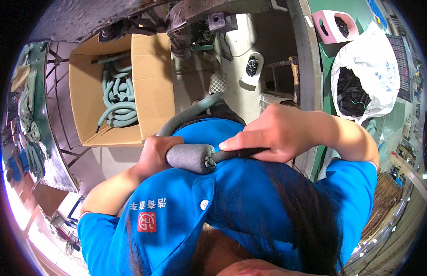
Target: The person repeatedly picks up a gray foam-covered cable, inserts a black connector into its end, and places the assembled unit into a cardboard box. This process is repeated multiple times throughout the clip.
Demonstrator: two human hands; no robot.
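Note:
My left hand (pixel 154 155) is closed round a grey foam tube (pixel 190 158), close to its thick, gathered end, in front of my chest. Beyond that hand the tube bends away toward the far side. Across from it, my right hand (pixel 280 133) pinches a slim black piece (pixel 244 152), with thumb and forefinger stretched along it. The black piece's inner end meets the mouth of the foam; whether it goes inside cannot be made out. What lies within my right palm is hidden.
Ahead on the left, an open cardboard box (pixel 151 87) holds several grey-green foam tubes (pixel 122 112). At right stand a white bag (pixel 377 60) of black pieces and a pink container (pixel 320 30). A white scoop-like container (pixel 249 82) sits lower, beneath dark machinery (pixel 195 18).

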